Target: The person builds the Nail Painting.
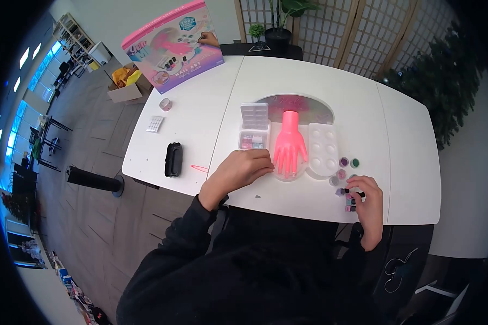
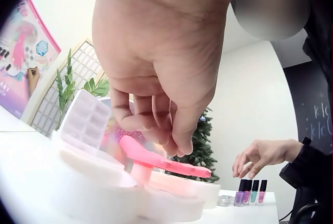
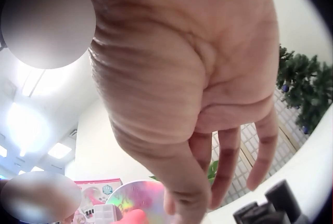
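A pink model hand [image 1: 289,143] lies fingers toward the person on a pale round base. Beside its fingertips hovers my left hand [image 1: 246,168], its fingers loosely curled; in the left wrist view the left hand [image 2: 158,63] hangs above the pink model hand [image 2: 156,157], with no thing visible in it. My right hand [image 1: 370,208] is over small polish bottles [image 1: 351,208] near the table's front edge, fingers spread and bent downward. Purple, teal and pink bottles [image 2: 253,195] stand below it in the left wrist view. Dark caps [image 3: 268,209] show beyond the fingers in the right wrist view.
A white palette with round wells [image 1: 323,149] lies right of the model hand, small pots [image 1: 355,162] beside it. An open compartment case [image 1: 254,116] is to the left. Further left are a black tray [image 1: 173,160], a pink tool [image 1: 199,168] and a large box [image 1: 173,46].
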Motion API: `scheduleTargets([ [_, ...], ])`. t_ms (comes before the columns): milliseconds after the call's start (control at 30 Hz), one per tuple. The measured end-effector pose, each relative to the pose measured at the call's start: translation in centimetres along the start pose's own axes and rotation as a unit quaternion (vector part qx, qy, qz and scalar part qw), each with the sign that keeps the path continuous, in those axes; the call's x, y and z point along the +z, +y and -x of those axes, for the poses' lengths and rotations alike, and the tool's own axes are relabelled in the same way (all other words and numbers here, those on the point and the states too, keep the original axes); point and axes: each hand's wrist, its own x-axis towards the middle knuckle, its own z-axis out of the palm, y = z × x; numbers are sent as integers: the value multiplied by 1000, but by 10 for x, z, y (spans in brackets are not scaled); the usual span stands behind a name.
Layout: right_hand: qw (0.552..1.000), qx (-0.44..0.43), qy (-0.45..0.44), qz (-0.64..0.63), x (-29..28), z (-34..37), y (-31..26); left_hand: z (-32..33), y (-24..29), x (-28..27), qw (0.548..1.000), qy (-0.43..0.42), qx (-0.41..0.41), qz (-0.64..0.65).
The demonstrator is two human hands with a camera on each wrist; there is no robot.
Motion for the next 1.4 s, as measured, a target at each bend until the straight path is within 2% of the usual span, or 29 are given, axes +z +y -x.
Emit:
scheduleTargets([
  [67,1000,21,4,-18,4,2,0,1,1,1,1000,7,1,3],
  [200,1000,-12,11,-11,10,1,-3,1,7,-2,1000,-14,8,15],
  [400,999,4,15,29,11,2,4,3,3,-2,1000,-15,14,-13],
  [467,1000,-12,7,11,10,1,4,3,6,-8,999,-35,-23,31],
  [600,999,-21,34,28,6,0,7,0,4,-12,998,-16,-1,64],
  [633,999,-19,32,38,4,-1,5,-1,8,-14,997,-22,-30,63],
  [733,999,11,-1,50,7,2,15,-2,0,-11,996,-37,-25,77],
  [833,997,52,-15,61,8,5,8,-5,-2,-8,993,-48,-55,96],
  [900,992,52,-13,111,8,4,4,-6,-2,-8,991,-46,-55,110],
  [1033,994,35,14,98,8,-2,3,-11,3,-6,989,-51,-56,126],
  [1100,997,-9,66,38,6,-8,-7,-13,6,-2,991,-22,-42,124],
  [1133,997,-7,65,34,8,-8,-11,-13,8,1,991,-25,-45,123],
  [1200,992,-37,60,-105,14,-12,-18,-17,12,10,997,11,-20,80],
  [1233,992,-36,61,-109,18,-14,-21,-17,16,14,997,9,-22,77],
  [1300,977,-107,60,-172,26,-17,-28,-16,25,24,989,5,-44,141],
  [1333,977,-108,59,-175,29,-18,-33,-15,31,24,988,-28,-61,140],
  [1400,970,-150,30,-189,33,-20,-44,-18,42,28,982,-31,-65,177],
])
